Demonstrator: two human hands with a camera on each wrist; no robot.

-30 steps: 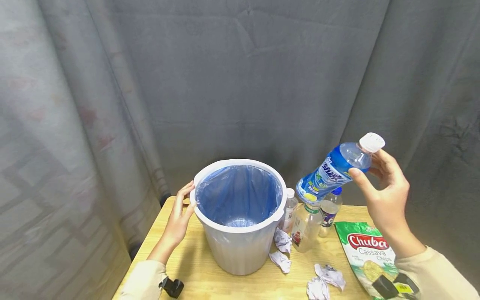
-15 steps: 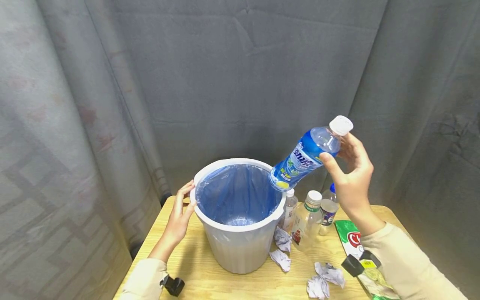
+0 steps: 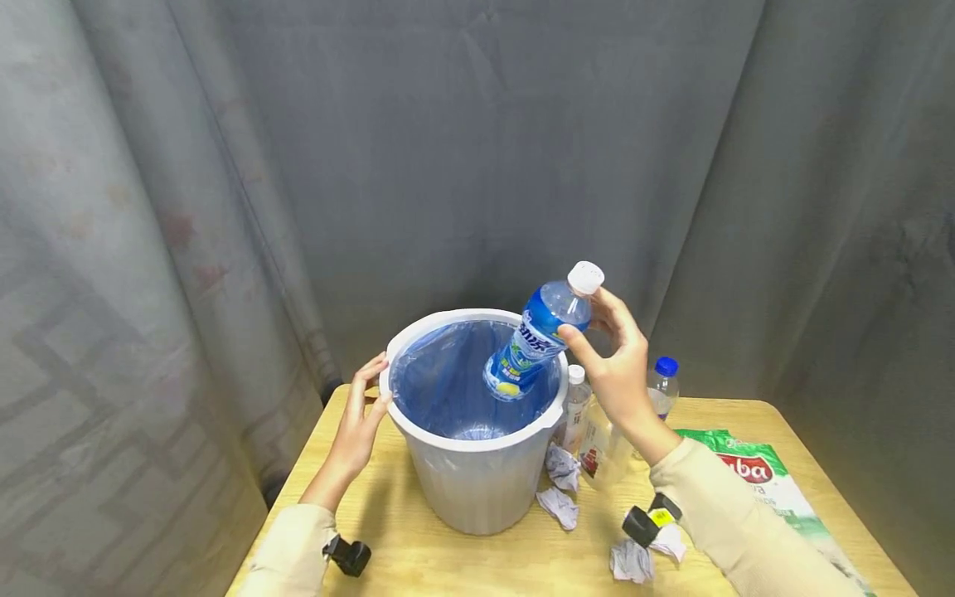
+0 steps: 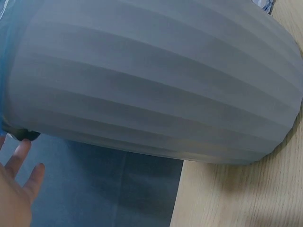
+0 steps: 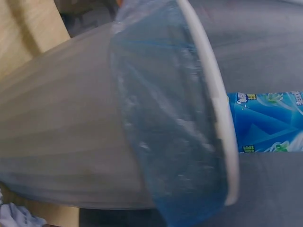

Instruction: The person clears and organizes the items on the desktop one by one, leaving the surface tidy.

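Our left hand (image 3: 356,431) steadies the white bin (image 3: 477,489) on the counter (image 3: 418,564), fingers relaxed along its rim. In the past second the blue-labelled bottle (image 3: 533,344) has swung from above the snack bag (image 3: 768,489) to the bin's mouth, base dipping inside, so its drop looks close. Our right hand (image 3: 619,373) pinches it near the cap.

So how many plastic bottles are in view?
4: the blue-label bottle held by the right hand over the bin; three beside the bin: white-capped, blue-capped, one mostly hidden behind the wrist.
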